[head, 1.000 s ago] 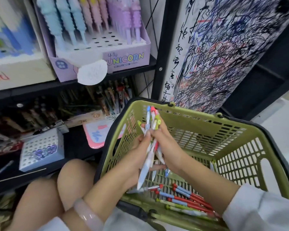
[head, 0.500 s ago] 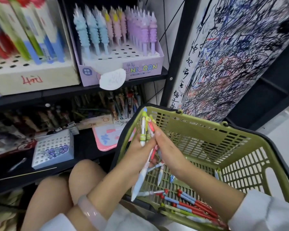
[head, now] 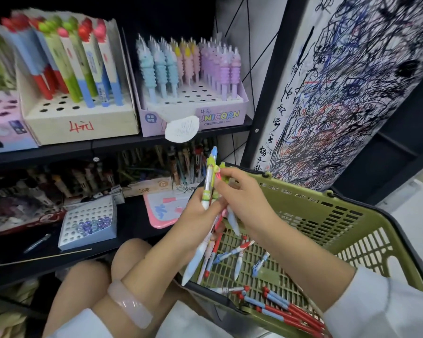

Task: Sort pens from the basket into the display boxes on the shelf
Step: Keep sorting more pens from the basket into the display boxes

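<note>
My left hand [head: 193,223] grips a bunch of pens [head: 209,189] upright above the left end of the green basket [head: 327,215]. My right hand [head: 242,198] pinches the same bunch near its upper part. More red, blue and white pens [head: 274,303] lie loose on the basket floor. On the upper shelf stands a cream display box [head: 81,118] with red, green and blue pens, with a lilac unicorn box [head: 193,115] of pastel pens on its right.
A white perforated box [head: 88,223] with purple beads and a pink tray [head: 161,211] sit on the lower shelf [head: 132,223]. A scribbled test board [head: 340,81] leans behind the basket. My knees [head: 108,272] are below the shelf edge.
The view has tilted up, showing more of the upper shelf. Both hands have lifted the pen bunch slightly, up and left toward the shelf.
</note>
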`<control>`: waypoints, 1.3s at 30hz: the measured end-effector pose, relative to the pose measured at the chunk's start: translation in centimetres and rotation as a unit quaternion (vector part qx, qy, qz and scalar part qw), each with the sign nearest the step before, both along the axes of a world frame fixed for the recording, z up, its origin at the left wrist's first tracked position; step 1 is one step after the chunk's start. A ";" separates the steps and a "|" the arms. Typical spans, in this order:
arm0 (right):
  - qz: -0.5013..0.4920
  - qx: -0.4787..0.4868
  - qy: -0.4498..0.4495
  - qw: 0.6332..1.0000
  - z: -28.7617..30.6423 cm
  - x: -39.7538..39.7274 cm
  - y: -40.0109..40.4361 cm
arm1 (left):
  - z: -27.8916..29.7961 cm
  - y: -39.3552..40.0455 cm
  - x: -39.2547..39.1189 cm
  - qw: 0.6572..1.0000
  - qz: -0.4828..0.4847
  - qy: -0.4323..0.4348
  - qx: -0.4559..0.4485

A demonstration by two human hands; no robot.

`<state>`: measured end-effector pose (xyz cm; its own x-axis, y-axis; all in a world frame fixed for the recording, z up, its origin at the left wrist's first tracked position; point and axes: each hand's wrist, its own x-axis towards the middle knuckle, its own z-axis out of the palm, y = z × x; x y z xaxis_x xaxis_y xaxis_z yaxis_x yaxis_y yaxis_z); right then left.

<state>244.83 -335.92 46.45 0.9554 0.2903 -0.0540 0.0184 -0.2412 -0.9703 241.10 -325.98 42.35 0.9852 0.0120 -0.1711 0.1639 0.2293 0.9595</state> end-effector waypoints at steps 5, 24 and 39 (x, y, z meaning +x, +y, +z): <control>-0.030 0.042 -0.012 0.999 1.4 -0.8 1.9 | 0.9 1.5 -0.7 0.999 0.010 -0.025 0.021; 0.127 0.103 -0.152 0.975 10.6 0.6 17.9 | 8.1 16.3 -5.8 0.965 0.239 -0.106 0.001; 0.219 0.021 -0.259 0.941 16.0 -0.8 34.6 | 10.0 28.8 -11.8 0.914 0.386 -0.120 0.033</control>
